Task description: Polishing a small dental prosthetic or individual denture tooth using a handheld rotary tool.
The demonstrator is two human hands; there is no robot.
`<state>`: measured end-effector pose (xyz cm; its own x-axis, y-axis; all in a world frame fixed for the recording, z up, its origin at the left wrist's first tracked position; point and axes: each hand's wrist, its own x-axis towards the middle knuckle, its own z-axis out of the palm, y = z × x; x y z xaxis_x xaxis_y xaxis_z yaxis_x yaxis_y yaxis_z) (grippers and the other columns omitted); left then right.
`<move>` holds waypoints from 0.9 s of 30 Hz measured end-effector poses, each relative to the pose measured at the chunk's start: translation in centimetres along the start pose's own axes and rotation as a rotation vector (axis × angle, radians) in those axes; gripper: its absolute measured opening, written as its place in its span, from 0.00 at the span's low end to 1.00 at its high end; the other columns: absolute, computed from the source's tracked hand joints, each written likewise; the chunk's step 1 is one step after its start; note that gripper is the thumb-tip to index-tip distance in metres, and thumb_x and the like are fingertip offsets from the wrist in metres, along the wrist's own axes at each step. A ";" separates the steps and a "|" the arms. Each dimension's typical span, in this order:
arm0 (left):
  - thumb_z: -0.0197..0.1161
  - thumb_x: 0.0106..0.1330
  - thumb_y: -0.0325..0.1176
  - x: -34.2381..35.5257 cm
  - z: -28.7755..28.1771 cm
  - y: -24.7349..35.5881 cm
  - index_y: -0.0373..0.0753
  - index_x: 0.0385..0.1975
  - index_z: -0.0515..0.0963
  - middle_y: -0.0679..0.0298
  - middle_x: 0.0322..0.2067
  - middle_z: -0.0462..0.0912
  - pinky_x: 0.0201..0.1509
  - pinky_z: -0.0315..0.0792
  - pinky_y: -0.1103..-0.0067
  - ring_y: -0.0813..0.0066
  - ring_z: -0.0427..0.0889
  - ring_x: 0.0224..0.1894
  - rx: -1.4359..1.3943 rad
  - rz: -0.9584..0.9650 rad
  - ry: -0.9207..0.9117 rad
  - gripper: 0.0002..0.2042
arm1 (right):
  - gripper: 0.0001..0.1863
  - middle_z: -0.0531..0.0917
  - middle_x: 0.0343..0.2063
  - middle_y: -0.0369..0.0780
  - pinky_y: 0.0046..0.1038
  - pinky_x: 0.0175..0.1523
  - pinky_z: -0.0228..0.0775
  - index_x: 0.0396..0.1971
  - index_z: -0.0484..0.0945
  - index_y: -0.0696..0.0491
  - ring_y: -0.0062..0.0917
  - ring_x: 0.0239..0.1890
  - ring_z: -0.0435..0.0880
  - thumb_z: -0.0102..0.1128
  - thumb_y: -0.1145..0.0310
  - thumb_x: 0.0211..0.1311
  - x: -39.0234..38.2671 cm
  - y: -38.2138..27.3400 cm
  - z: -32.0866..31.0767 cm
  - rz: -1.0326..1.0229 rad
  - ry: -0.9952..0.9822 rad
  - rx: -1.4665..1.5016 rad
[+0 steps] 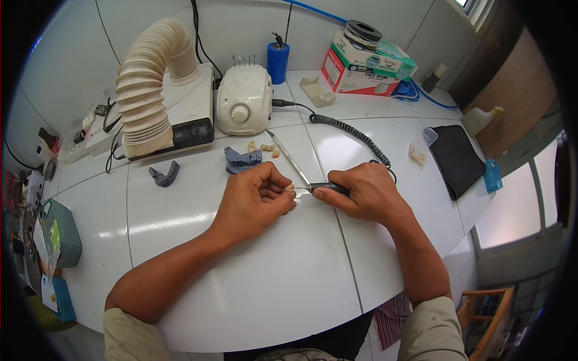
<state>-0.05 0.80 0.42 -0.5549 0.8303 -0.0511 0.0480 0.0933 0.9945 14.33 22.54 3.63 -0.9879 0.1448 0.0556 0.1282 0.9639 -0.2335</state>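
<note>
Between the thumb and fingers of my left hand (256, 195) is a small cream-coloured dental crown (289, 188), mostly covered by the fingertips. My right hand (367, 191) grips a black rotary handpiece (330, 188), its thin metal bit pointing left at the crown. Whether bit and crown touch, I cannot tell. Just beyond my left hand stands a grey dental model (242, 159), with several cream tooth pieces (267, 147) beside it. A slim metal hand tool (289, 159) lies slanted on the tabletop, its lower end near the handpiece. Another grey model piece (164, 174) rests farther left.
A white handpiece control box (244, 101) holds several burs on top; a coiled black cord (352, 132) runs rightward from it. At back left, a ribbed suction hose (141, 90) arches over the table. Boxes (364, 71) stand at back right, a black pouch (456, 159) at right.
</note>
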 end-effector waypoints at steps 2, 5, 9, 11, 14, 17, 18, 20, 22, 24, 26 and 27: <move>0.71 0.73 0.26 0.0 -0.1 0.1 0.30 0.42 0.78 0.57 0.37 0.89 0.46 0.87 0.83 0.74 0.93 0.41 0.021 -0.009 -0.015 0.09 | 0.36 0.75 0.09 0.42 0.40 0.24 0.64 0.19 0.84 0.51 0.40 0.14 0.77 0.61 0.32 0.71 0.0 -0.1 -0.1 -0.001 -0.001 0.000; 0.71 0.73 0.26 0.0 -0.1 0.2 0.30 0.43 0.78 0.57 0.38 0.89 0.45 0.87 0.83 0.74 0.93 0.42 0.044 0.002 -0.023 0.09 | 0.35 0.75 0.09 0.42 0.40 0.24 0.64 0.19 0.84 0.51 0.40 0.14 0.77 0.61 0.32 0.71 0.0 -0.1 -0.1 -0.002 -0.003 -0.001; 0.71 0.73 0.26 0.1 -0.1 0.1 0.30 0.42 0.78 0.58 0.37 0.89 0.45 0.87 0.83 0.74 0.94 0.42 0.023 -0.016 -0.019 0.08 | 0.35 0.77 0.10 0.42 0.40 0.25 0.64 0.19 0.84 0.51 0.39 0.15 0.79 0.61 0.33 0.71 0.0 0.0 0.0 -0.002 0.008 -0.005; 0.71 0.73 0.26 0.0 0.0 0.0 0.30 0.42 0.78 0.58 0.37 0.89 0.45 0.87 0.83 0.74 0.94 0.42 0.026 -0.011 -0.017 0.08 | 0.35 0.77 0.10 0.42 0.40 0.25 0.64 0.20 0.84 0.51 0.39 0.15 0.79 0.61 0.33 0.71 0.0 -0.2 -0.2 -0.007 -0.003 -0.006; 0.73 0.71 0.28 0.0 0.1 -0.1 0.30 0.40 0.80 0.58 0.35 0.89 0.43 0.85 0.84 0.77 0.92 0.37 -0.031 0.005 0.017 0.09 | 0.34 0.77 0.10 0.42 0.41 0.25 0.65 0.20 0.84 0.51 0.39 0.15 0.79 0.61 0.33 0.71 0.0 -0.2 -0.2 -0.011 -0.015 -0.013; 0.73 0.71 0.28 0.0 0.1 -0.1 0.30 0.40 0.80 0.58 0.35 0.89 0.43 0.85 0.84 0.77 0.92 0.38 -0.043 0.000 0.014 0.09 | 0.34 0.76 0.10 0.42 0.41 0.25 0.64 0.20 0.85 0.51 0.39 0.15 0.78 0.62 0.33 0.71 0.0 -0.1 -0.1 -0.007 -0.004 -0.005; 0.73 0.71 0.28 0.0 0.1 -0.1 0.30 0.40 0.80 0.58 0.35 0.89 0.44 0.85 0.84 0.76 0.92 0.38 -0.027 0.003 0.010 0.09 | 0.35 0.76 0.10 0.42 0.41 0.25 0.64 0.20 0.85 0.51 0.40 0.15 0.78 0.62 0.33 0.71 0.0 -0.1 -0.2 -0.003 0.007 0.008; 0.73 0.72 0.28 0.0 0.0 -0.1 0.30 0.40 0.80 0.58 0.35 0.89 0.44 0.85 0.84 0.76 0.92 0.39 -0.011 0.005 0.006 0.09 | 0.35 0.76 0.09 0.42 0.41 0.24 0.64 0.20 0.85 0.51 0.40 0.15 0.78 0.62 0.33 0.71 0.0 -0.1 -0.2 -0.005 0.002 0.007; 0.70 0.74 0.25 0.1 -0.2 0.0 0.31 0.42 0.78 0.61 0.37 0.88 0.45 0.87 0.83 0.74 0.94 0.42 0.019 0.002 -0.023 0.07 | 0.35 0.76 0.09 0.42 0.41 0.24 0.64 0.20 0.84 0.51 0.40 0.15 0.78 0.62 0.33 0.71 0.0 0.0 -0.1 -0.008 -0.004 0.007; 0.70 0.74 0.25 0.0 -0.2 0.1 0.31 0.42 0.78 0.60 0.37 0.89 0.44 0.86 0.83 0.74 0.94 0.42 0.002 -0.005 -0.024 0.07 | 0.35 0.75 0.09 0.42 0.41 0.24 0.63 0.19 0.84 0.51 0.40 0.14 0.77 0.62 0.33 0.71 -0.1 0.1 0.2 -0.005 0.029 0.035; 0.70 0.74 0.25 0.0 -0.1 0.1 0.31 0.42 0.78 0.60 0.37 0.89 0.44 0.86 0.83 0.74 0.94 0.42 -0.014 -0.012 -0.023 0.07 | 0.35 0.75 0.09 0.42 0.41 0.24 0.63 0.19 0.84 0.51 0.40 0.14 0.77 0.62 0.33 0.71 -0.1 0.0 0.1 -0.008 0.025 0.026; 0.71 0.73 0.26 0.0 -0.1 0.0 0.30 0.42 0.78 0.59 0.36 0.89 0.44 0.86 0.83 0.75 0.93 0.41 -0.028 -0.011 -0.014 0.08 | 0.35 0.75 0.09 0.42 0.41 0.24 0.63 0.19 0.84 0.51 0.40 0.14 0.77 0.62 0.32 0.71 -0.1 0.0 0.1 -0.012 0.021 0.018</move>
<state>-0.14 0.75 0.44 -0.5435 0.8370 -0.0636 0.0186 0.0877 0.9960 14.37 22.49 3.57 -0.9873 0.1381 0.0785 0.1147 0.9615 -0.2498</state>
